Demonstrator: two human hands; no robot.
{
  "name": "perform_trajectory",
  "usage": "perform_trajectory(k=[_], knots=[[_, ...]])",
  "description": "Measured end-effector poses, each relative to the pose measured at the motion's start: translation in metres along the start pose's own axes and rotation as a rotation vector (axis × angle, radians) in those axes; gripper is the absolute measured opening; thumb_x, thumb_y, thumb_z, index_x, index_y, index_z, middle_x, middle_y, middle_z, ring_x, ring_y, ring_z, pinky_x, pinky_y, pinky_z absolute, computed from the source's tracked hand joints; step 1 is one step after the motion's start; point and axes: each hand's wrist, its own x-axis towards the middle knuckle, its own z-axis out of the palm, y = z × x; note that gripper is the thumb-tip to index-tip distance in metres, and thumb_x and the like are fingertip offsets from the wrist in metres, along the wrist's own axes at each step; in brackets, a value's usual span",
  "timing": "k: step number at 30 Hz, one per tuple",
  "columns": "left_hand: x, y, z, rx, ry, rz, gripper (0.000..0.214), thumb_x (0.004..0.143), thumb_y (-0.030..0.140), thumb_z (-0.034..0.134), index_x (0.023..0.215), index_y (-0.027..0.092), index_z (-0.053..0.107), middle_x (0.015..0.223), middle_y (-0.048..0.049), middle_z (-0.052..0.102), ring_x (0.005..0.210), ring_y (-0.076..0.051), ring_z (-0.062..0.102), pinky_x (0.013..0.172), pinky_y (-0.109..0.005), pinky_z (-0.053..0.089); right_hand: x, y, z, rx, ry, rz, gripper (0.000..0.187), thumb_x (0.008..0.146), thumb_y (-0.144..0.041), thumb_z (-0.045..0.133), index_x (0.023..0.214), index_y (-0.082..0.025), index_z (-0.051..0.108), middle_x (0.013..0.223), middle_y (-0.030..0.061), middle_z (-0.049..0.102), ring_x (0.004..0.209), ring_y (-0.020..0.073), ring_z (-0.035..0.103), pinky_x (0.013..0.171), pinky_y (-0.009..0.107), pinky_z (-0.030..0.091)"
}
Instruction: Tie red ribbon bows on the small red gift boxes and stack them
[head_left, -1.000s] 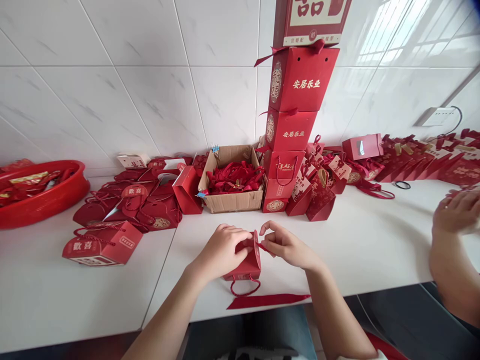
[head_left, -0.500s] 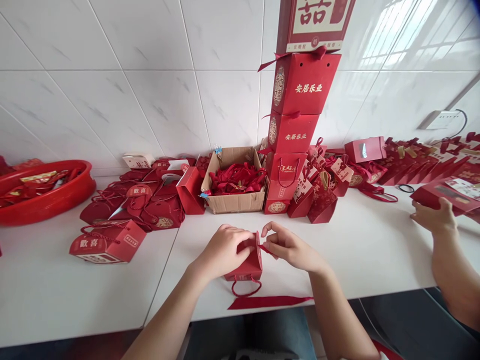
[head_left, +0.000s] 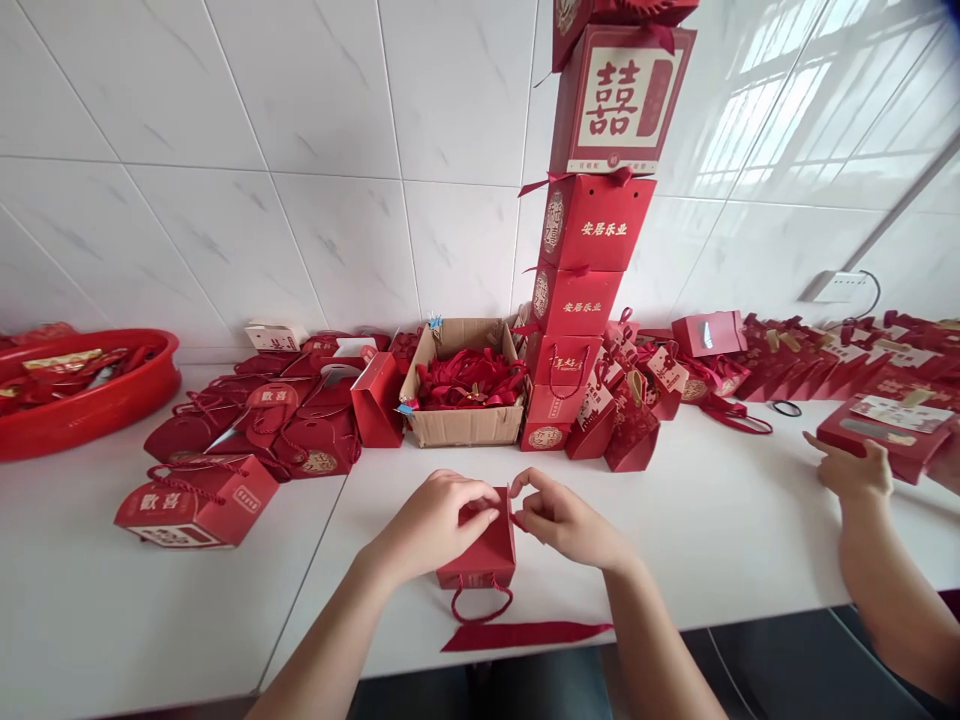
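A small red gift box (head_left: 480,555) with a cord handle stands on the white counter (head_left: 712,520) right in front of me. My left hand (head_left: 435,520) is closed on its top left edge. My right hand (head_left: 562,520) pinches a thin red ribbon end at the box's top right. A loose red ribbon (head_left: 525,634) lies flat at the counter's front edge, just below the box.
A cardboard box of red ribbons (head_left: 465,385) sits behind, beside a tall stack of red gift boxes (head_left: 585,250). Flat red bags (head_left: 277,420) and a red basin (head_left: 82,390) lie left. Another person's hand (head_left: 851,470) touches a flat red box (head_left: 885,430) at right.
The view has tilted up, showing more of the stack. My hands stay on the small box. The other person's hand has set a flat red box down on the counter.
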Motion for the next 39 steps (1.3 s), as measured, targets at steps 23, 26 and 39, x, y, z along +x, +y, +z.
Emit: perform_trajectory(k=[23, 26, 39], knots=[[0.003, -0.002, 0.015, 0.093, 0.097, 0.115, 0.027, 0.091, 0.014, 0.041, 0.080, 0.021, 0.065, 0.077, -0.0004, 0.069, 0.071, -0.016, 0.059, 0.074, -0.033, 0.043, 0.001, 0.008, 0.031, 0.076, 0.251, -0.067, 0.029, 0.089, -0.049, 0.049, 0.087, -0.021, 0.041, 0.064, -0.0047, 0.045, 0.060, 0.0110, 0.041, 0.057, 0.024, 0.032], [0.001, -0.003, 0.015, 0.060, 0.097, 0.097, 0.024, 0.090, 0.016, 0.044, 0.081, 0.022, 0.066, 0.078, -0.0001, 0.069, 0.074, -0.017, 0.060, 0.076, -0.033, 0.043, 0.002, 0.006, 0.032, 0.107, 0.237, -0.078, 0.031, 0.089, -0.052, 0.048, 0.087, -0.021, 0.041, 0.064, -0.0045, 0.044, 0.061, 0.0110, 0.041, 0.058, 0.024, 0.033], [0.003, -0.003, 0.023, 0.069, 0.149, 0.021, 0.016, 0.080, 0.012, 0.048, 0.071, 0.021, 0.057, 0.076, -0.0031, 0.068, 0.074, -0.021, 0.060, 0.072, -0.033, 0.046, 0.014, 0.014, 0.039, 0.080, 0.237, -0.100, 0.043, 0.082, -0.065, 0.047, 0.085, -0.022, 0.041, 0.060, -0.0045, 0.044, 0.057, 0.0118, 0.042, 0.056, 0.025, 0.037]])
